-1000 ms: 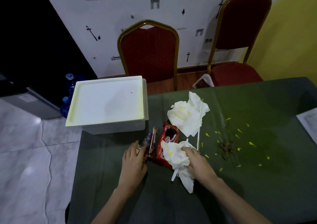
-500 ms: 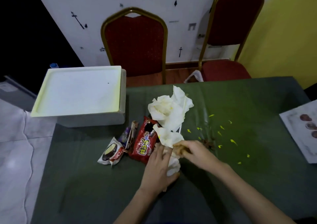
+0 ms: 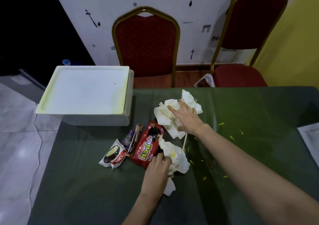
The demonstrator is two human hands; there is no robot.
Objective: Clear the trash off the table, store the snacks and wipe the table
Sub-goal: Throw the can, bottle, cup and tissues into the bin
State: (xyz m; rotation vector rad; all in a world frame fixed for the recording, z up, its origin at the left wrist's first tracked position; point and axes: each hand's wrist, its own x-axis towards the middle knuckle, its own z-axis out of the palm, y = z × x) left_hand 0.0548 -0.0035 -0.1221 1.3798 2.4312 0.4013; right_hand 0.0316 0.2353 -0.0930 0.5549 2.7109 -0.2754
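Note:
On the dark green table (image 3: pixel 86 186) my left hand (image 3: pixel 158 168) grips a crumpled white tissue (image 3: pixel 176 154) stained yellow. My right hand (image 3: pixel 185 117) lies flat with fingers spread on a second, larger crumpled tissue (image 3: pixel 164 114) farther back. A thin white stick (image 3: pixel 185 141) pokes out below that tissue. Left of the near tissue lie a red snack pack (image 3: pixel 146 145), a brown and purple wrapper (image 3: pixel 133 138) and a white cookie pack (image 3: pixel 114 155). Small yellow scraps (image 3: pixel 231 136) are scattered on the cloth to the right.
A white lidded plastic box (image 3: pixel 84 93) sits on the table's far left corner. Two red chairs with gold frames (image 3: pixel 146 42) stand behind the table. A sheet of paper (image 3: pixel 310 138) lies at the right edge. A blue bottle cap (image 3: pixel 66 62) shows behind the box.
My right hand let go of the near tissue and reached back onto the far tissue. My left hand stayed on the near tissue. The view shifted slightly.

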